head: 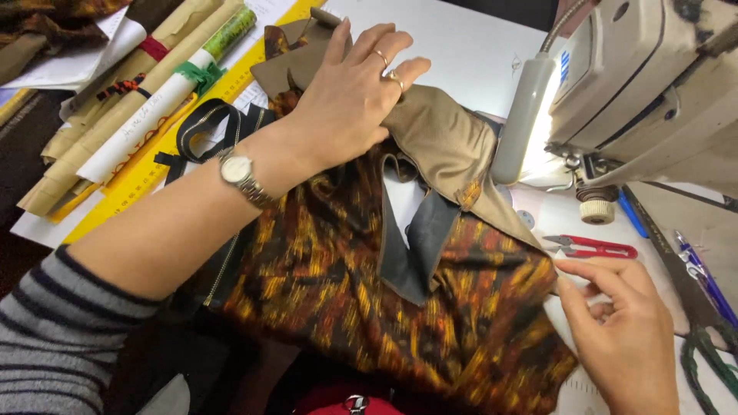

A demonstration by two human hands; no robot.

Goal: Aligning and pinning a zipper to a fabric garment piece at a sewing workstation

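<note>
A garment of orange, brown and black patterned fabric (369,300) with tan lining (450,142) lies across the white sewing table (477,54). My left hand (350,96), with rings and a wristwatch, presses flat on the tan fabric near its top. My right hand (619,327) pinches the patterned fabric's right edge between thumb and fingers. A grey strip (411,246) of lining folds out in the middle.
A cream sewing machine (653,92) with a lit lamp (526,115) stands at the right. Red thread snips (592,247) lie beside my right hand. Rolled paper patterns (146,84), a yellow ruler (138,180) and a black zipper (207,127) lie at the left. Blue pens (703,273) rest far right.
</note>
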